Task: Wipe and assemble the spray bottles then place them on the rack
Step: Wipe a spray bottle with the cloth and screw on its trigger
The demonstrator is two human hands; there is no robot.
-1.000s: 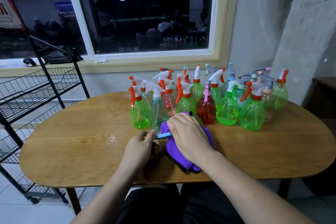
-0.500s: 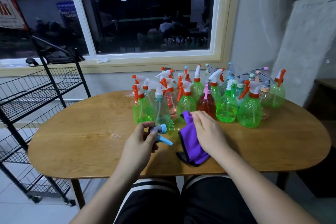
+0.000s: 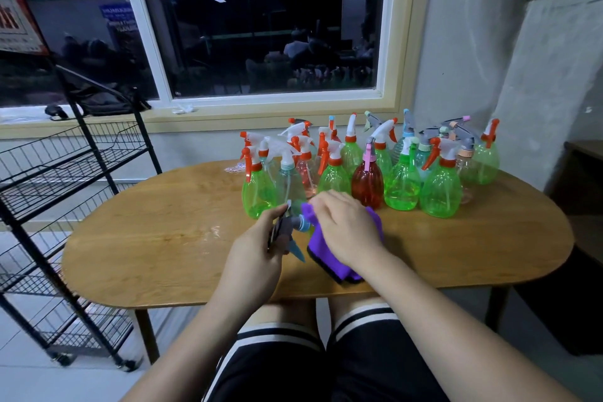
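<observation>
Spray bottles (image 3: 368, 170) stand bunched on the wooden table (image 3: 156, 238), beyond both hands and mostly to the far side of the right one. Green bodies dominate, with one red bottle (image 3: 368, 184) just past the right hand's knuckles and a pale clear one (image 3: 288, 181) just past the left hand's fingertips. Bottles at the back overlap so heavily that their count and their bases cannot be made out.

The left hand (image 3: 257, 251) is closed around a loose spray head (image 3: 288, 228), grey with a light blue collar; its blue trigger points down below the thumb. Much of the head is buried in the grip, so its shape is hard to read, and it shows some blur.

The right hand (image 3: 346, 232) lies just to the right of the left, fingers curled over a purple cloth (image 3: 329, 258). The cloth's upper corner meets the spray head's collar; its dark-edged lower end sticks out beneath the wrist, resting on the table. The palm hides the cloth's middle, and whether a bottle sits under it cannot be told.

A black wire rack (image 3: 49, 179) stands well to the left of the left hand, on the floor beside the table, cut off by the picture's left edge.
</observation>
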